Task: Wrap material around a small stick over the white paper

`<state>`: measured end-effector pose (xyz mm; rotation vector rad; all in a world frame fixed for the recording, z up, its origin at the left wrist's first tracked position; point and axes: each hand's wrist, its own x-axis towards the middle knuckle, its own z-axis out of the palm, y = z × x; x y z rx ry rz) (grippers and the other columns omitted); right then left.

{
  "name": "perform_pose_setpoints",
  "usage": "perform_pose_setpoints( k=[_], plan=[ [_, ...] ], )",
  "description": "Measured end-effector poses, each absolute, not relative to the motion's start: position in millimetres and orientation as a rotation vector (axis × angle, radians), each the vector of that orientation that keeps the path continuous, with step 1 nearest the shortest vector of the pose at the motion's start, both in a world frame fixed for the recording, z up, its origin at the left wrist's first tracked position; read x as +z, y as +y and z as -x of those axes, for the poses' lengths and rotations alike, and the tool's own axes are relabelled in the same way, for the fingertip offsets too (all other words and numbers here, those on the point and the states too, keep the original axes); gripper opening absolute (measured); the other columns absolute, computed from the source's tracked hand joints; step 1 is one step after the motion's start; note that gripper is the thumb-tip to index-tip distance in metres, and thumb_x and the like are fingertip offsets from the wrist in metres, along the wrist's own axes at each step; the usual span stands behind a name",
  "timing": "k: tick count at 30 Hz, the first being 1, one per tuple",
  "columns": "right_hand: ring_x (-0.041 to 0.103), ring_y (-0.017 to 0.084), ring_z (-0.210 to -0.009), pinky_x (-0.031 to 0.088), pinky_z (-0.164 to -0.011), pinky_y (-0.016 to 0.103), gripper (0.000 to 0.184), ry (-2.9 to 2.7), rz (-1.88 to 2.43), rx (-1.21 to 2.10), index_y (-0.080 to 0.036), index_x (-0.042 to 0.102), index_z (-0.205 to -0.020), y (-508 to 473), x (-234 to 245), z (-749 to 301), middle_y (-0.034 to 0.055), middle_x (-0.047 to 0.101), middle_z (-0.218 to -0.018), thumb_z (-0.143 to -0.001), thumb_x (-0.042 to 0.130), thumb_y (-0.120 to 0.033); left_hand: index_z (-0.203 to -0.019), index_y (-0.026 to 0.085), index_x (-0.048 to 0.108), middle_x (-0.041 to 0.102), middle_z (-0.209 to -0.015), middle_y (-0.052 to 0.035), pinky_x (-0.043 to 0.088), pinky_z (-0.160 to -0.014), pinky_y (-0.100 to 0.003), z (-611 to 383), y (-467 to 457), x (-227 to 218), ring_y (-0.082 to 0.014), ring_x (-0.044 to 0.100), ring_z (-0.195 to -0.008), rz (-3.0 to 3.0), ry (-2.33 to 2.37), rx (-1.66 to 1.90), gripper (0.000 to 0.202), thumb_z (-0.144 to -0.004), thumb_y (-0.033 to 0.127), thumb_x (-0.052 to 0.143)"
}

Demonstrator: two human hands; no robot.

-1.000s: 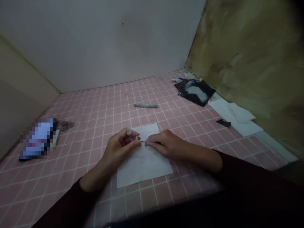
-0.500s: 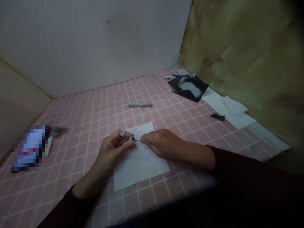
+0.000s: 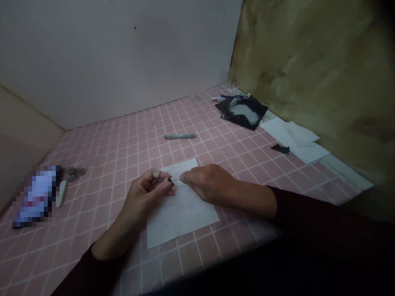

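Beside a mottled wall (image 3: 308, 53), a pink gridded surface (image 3: 123, 144) bears paper (image 3: 183, 218).

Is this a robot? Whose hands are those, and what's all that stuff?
No robot here! These are a person's own bare hands, seen by a camera worn on their head, looking forward and down. The left hand holds a small piece, too tiny to make out. The right hand pinches something thin pointing at it. Below is white paper on a pink checked surface. Farther off lie a grey bar and a black sheet with a whitish patch.
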<state>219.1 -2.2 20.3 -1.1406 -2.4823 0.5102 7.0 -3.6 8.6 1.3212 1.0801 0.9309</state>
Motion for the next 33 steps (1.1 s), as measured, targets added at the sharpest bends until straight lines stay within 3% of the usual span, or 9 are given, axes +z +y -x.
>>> perform_pose_setpoints(
  k=[6,10,13,16,20,22,25,29,33],
  plan=[
    [0.036,0.007,-0.045,0.032,-0.049,0.020,0.031,-2.196,0.910,1.569,-0.010,0.068,-0.095,11.9,21.0,-221.8,-0.0071,0.039,-0.050,-0.094,0.045,-0.030,-0.098,0.020,0.062,0.064,-0.088,-0.0032,0.050,-0.082,-0.030,0.5,-5.6,5.8,-0.0163,0.061,-0.082,-1.865,1.134,0.943,0.025,-0.075,0.019,0.072],
    [0.047,0.009,-0.059,0.033,-0.058,0.023,0.022,-2.386,1.063,0.926,-0.014,0.067,-0.086,5.3,15.5,-221.0,0.0002,0.057,-0.065,-0.091,0.047,-0.021,-0.095,0.018,0.061,0.062,-0.081,-0.0011,0.052,-0.070,-0.026,-3.7,-5.9,7.5,-0.0132,0.062,-0.073,-1.658,1.139,0.879,0.020,-0.078,0.025,0.070],
    [0.050,0.013,-0.065,0.030,-0.058,0.025,0.021,-2.520,1.194,0.409,-0.016,0.065,-0.095,-3.3,12.2,-218.9,0.0047,0.062,-0.077,-0.090,0.045,-0.015,-0.092,0.017,0.059,0.062,-0.076,0.0002,0.052,-0.064,-0.024,-8.0,-5.2,7.1,-0.0121,0.062,-0.068,-1.452,1.115,0.846,0.018,-0.081,0.028,0.067],
    [0.050,0.013,-0.065,0.032,-0.059,0.025,0.021,-2.498,1.163,0.547,-0.015,0.066,-0.093,-2.9,13.6,-219.1,0.0042,0.062,-0.076,-0.089,0.045,-0.014,-0.093,0.018,0.059,0.062,-0.080,-0.0005,0.052,-0.067,-0.025,-7.3,-4.3,6.0,-0.0127,0.063,-0.071,-1.605,1.119,0.883,0.018,-0.080,0.027,0.068],
    [0.040,0.008,-0.049,0.032,-0.051,0.021,0.029,-2.309,0.981,1.423,-0.013,0.069,-0.087,8.9,21.9,-223.5,-0.0045,0.045,-0.053,-0.093,0.046,-0.029,-0.094,0.018,0.061,0.065,-0.085,-0.0039,0.050,-0.073,-0.028,-2.5,-4.3,9.1,-0.0153,0.062,-0.078,-2.109,1.084,0.870,0.016,-0.081,0.025,0.067],
    [0.036,0.008,-0.045,0.031,-0.048,0.020,0.033,-2.243,0.944,1.604,-0.012,0.069,-0.093,11.6,24.4,-224.4,-0.0061,0.040,-0.050,-0.094,0.043,-0.033,-0.096,0.018,0.061,0.065,-0.086,-0.0048,0.050,-0.073,-0.028,-1.7,-4.5,11.3,-0.0158,0.062,-0.078,-2.189,1.086,0.886,0.016,-0.082,0.026,0.066],
    [0.054,0.012,-0.064,0.039,-0.061,0.022,0.028,-2.342,1.022,1.137,-0.014,0.069,-0.091,6.6,20.5,-222.0,0.0021,0.061,-0.069,-0.092,0.044,-0.026,-0.093,0.016,0.060,0.065,-0.082,-0.0038,0.050,-0.067,-0.027,-3.2,-3.7,11.3,-0.0143,0.062,-0.071,-1.997,1.112,0.867,0.019,-0.081,0.031,0.066],
    [0.058,0.016,-0.074,0.041,-0.065,0.025,0.027,-2.442,1.176,0.534,-0.018,0.067,-0.101,-3.8,9.5,-217.9,0.0073,0.067,-0.082,-0.090,0.042,-0.020,-0.087,0.015,0.055,0.063,-0.074,-0.0015,0.051,-0.059,-0.025,-6.0,-2.0,7.1,-0.0136,0.063,-0.064,-1.597,1.056,0.812,0.023,-0.082,0.036,0.064],
    [0.056,0.014,-0.066,0.041,-0.063,0.024,0.028,-2.442,1.110,0.780,-0.016,0.067,-0.087,-0.2,11.3,-217.3,0.0037,0.062,-0.072,-0.093,0.040,-0.024,-0.087,0.017,0.057,0.061,-0.077,-0.0014,0.048,-0.064,-0.026,-5.0,-4.2,8.7,-0.0137,0.060,-0.068,-1.888,1.077,0.874,0.015,-0.083,0.030,0.063]
  ],
)
